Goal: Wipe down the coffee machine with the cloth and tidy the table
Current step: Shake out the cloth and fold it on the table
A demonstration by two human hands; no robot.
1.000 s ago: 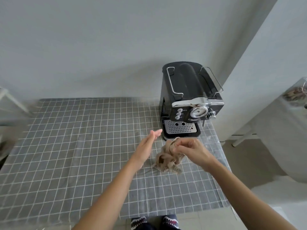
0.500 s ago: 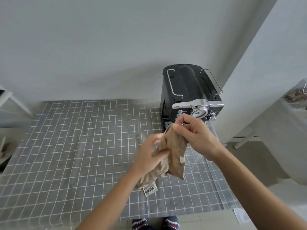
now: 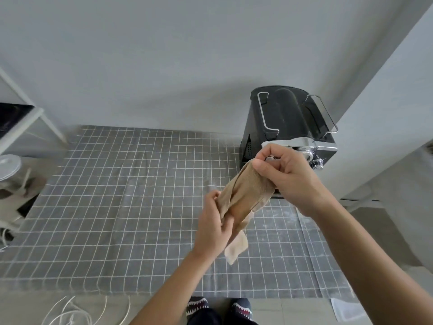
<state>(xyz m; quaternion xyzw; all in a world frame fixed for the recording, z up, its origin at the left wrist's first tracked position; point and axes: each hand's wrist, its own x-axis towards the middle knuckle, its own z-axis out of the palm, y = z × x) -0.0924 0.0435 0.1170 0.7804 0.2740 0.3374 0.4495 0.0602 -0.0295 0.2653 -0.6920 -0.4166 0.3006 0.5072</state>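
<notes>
A black coffee machine point(image 3: 285, 118) with chrome rails and a chrome front panel stands at the table's far right corner. Both hands hold a beige cloth point(image 3: 246, 195) stretched in the air just in front of the machine. My right hand point(image 3: 285, 177) pinches the cloth's upper end and hides the machine's control panel and drip tray. My left hand point(image 3: 213, 226) grips the cloth lower down, with a loose corner hanging below it. The cloth does not touch the machine.
The table carries a grey tablecloth with a white grid point(image 3: 117, 195). A white shelf frame point(image 3: 23, 123) and a fan-like object point(image 3: 9, 170) stand at the left. White cables point(image 3: 70, 313) lie on the floor by the front edge. A wall corner rises right of the machine.
The cloth went from the table up into the air. My left hand, open a second ago, now grips its lower part, and both hands have pulled it out longer.
</notes>
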